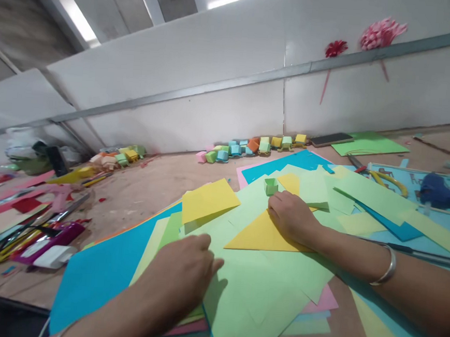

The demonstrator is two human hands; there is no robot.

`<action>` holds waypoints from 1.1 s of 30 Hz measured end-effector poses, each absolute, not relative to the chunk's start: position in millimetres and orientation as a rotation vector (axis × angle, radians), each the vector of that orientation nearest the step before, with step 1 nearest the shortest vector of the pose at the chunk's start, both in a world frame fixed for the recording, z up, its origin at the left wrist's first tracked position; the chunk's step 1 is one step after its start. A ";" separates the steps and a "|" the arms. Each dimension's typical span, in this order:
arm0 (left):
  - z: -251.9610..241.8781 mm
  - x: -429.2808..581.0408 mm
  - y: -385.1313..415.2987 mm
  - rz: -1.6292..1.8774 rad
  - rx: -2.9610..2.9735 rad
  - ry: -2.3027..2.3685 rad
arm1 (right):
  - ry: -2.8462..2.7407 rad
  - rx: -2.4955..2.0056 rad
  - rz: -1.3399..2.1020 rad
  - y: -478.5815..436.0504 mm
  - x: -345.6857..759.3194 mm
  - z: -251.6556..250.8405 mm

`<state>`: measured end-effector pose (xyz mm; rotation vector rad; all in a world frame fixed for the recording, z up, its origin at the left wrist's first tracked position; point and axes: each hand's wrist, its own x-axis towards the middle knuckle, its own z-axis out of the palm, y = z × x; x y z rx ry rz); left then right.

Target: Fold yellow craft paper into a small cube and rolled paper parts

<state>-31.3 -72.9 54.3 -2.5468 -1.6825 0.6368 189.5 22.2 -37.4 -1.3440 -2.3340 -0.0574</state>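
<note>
My left hand [179, 279] rests knuckles-up on a pile of light green paper sheets [261, 296], its fingers curled and its thumb pressed to the paper edge. My right hand [291, 215], with a silver bangle on the wrist, presses down on a yellow paper folded into a triangle [258, 236]; its fingers are curled on the fold. A small green folded paper cube [271, 186] stands just beyond the right hand. A folded yellow sheet [207, 201] lies to the left.
A big blue sheet [99, 278] lies under the pile. A row of small coloured paper cubes [250, 145] lines the wall. A blue glue gun [441, 193], yellow-handled pliers [387, 180] and a phone [330, 139] lie at right. Paper scraps, tools and a cable clutter the left.
</note>
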 end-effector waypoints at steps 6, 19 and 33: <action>59.4 -22.8 -14.5 -0.539 -2.709 -1.853 | -2.140 -1.271 0.040 19.8 194.6 -30.8; 10.7 -27.4 11.9 -1.445 -3.278 -2.525 | -1.763 -1.148 0.198 17.6 207.9 -17.5; 7.3 -24.3 16.2 -1.977 -2.944 -2.230 | -1.818 -1.180 0.259 9.0 204.2 -23.1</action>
